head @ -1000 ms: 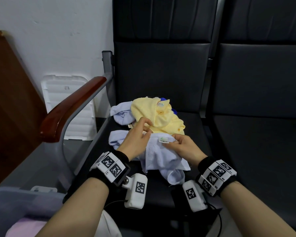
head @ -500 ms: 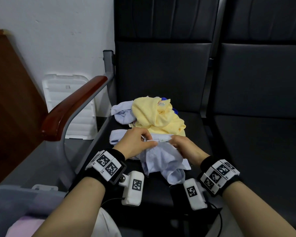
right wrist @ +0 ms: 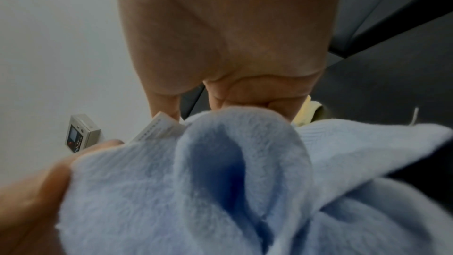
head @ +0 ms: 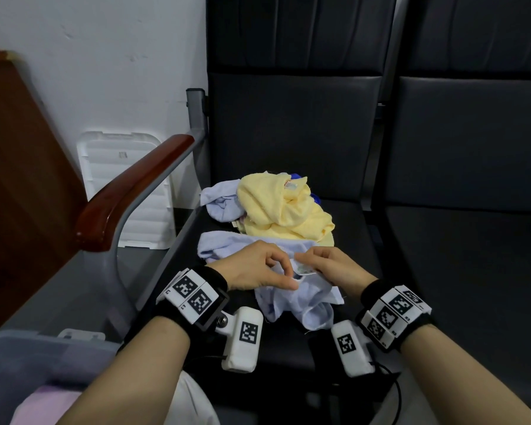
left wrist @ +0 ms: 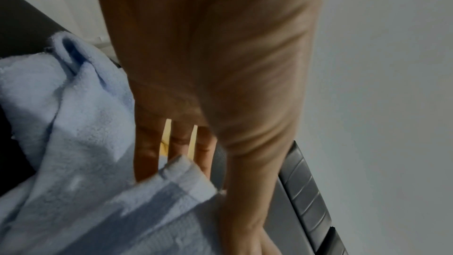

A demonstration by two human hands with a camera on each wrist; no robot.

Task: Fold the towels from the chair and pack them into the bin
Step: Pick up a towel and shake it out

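- A dark chair (head: 288, 338) stands by a white wall, a bin (head: 19, 354) at lower left.
- Our left hand (head: 255, 268) and right hand (head: 331, 266) both pinch the crumpled blue towel (head: 301, 299) on the seat.
- A yellow towel (head: 282, 207) lies just behind.

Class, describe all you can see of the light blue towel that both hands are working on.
The light blue towel is soft terry cloth, crumpled and unfolded on the black chair seat, in front of a yellow towel. A small white label sits on its edge. The left hand and right hand pinch that edge.
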